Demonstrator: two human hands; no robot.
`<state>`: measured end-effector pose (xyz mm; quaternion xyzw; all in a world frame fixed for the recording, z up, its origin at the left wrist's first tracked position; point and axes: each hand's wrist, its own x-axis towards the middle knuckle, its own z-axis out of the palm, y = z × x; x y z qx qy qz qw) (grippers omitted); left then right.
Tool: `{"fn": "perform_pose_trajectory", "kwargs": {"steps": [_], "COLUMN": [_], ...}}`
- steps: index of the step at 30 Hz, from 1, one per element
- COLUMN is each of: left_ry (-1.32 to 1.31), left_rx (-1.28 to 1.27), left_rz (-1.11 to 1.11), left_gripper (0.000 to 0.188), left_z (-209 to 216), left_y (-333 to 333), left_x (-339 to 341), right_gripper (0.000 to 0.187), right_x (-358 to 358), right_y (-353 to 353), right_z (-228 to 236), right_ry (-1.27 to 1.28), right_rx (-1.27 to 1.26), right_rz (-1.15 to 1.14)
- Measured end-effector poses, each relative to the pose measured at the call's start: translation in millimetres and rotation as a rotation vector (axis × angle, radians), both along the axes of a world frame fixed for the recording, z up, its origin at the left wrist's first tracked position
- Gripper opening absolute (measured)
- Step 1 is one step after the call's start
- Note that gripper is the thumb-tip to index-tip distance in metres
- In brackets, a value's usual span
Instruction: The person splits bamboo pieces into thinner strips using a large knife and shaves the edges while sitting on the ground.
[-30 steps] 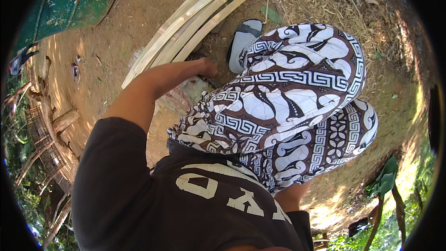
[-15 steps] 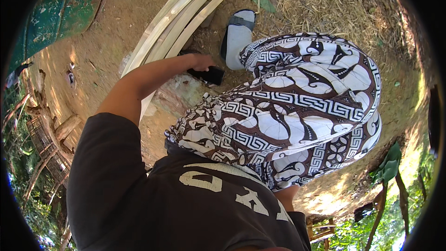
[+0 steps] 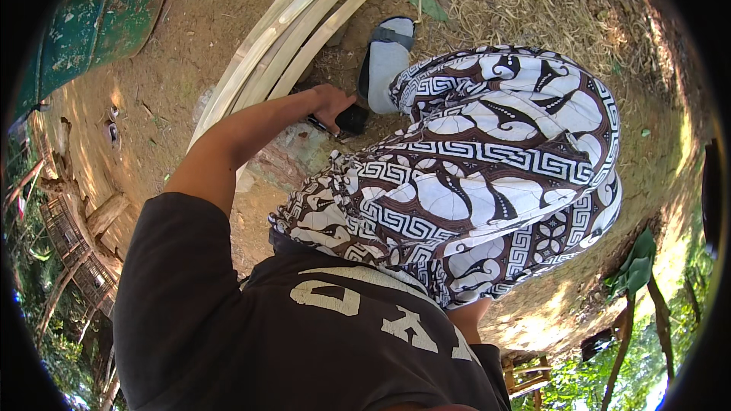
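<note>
My left hand [image 3: 330,106] reaches down to the ground beside my shoe. Its fingers are closed round a flat black object [image 3: 351,119], rectangular and phone-like. A pale, reddish stone [image 3: 293,154] lies just under that hand. Beyond the hand, long split bamboo strips [image 3: 266,53] lie in a bundle running up past my forearm. Only a bit of my right forearm [image 3: 472,317] shows beside my patterned trousers [image 3: 487,160]; the right hand is hidden behind them.
My foot in a grey sock and dark sandal [image 3: 387,65] rests close to the strips. Dry shavings [image 3: 518,7] cover the ground at top right. A worn green metal sheet or drum [image 3: 99,23] stands at upper left, and a woven bamboo basket or cage [image 3: 80,247] at the left.
My left hand has turned and its fingers now wrap further over the black object, which has tilted. My legs have shifted slightly.
</note>
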<state>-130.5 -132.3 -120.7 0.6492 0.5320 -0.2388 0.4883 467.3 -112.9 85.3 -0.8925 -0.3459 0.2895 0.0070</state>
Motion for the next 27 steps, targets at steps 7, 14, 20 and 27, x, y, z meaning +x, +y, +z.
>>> {"fn": "perform_pose_trajectory", "kwargs": {"steps": [7,14,20,27], "left_ry": [-0.051,-0.01,0.006,-0.02], "left_rx": [0.004,0.008,0.018,0.031], "left_rz": [-0.031,-0.013,0.03,0.043], "left_gripper": [0.093,0.099,0.089,0.086], "left_z": [-9,-2,-8,-12], "left_y": [1,3,-2,-4], "left_x": [0,0,-4,-3], "right_gripper": [0.037,0.037,0.037,0.037], "right_x": [2,4,7,7], "right_y": [-6,-8,-7,-6], "right_z": [2,4,7,8], "right_ry": [0.0,-0.004,-0.008,-0.014], "right_rx": [-0.003,-0.014,-0.019,-0.027], "right_rz": [-0.003,0.003,0.009,0.013]}}
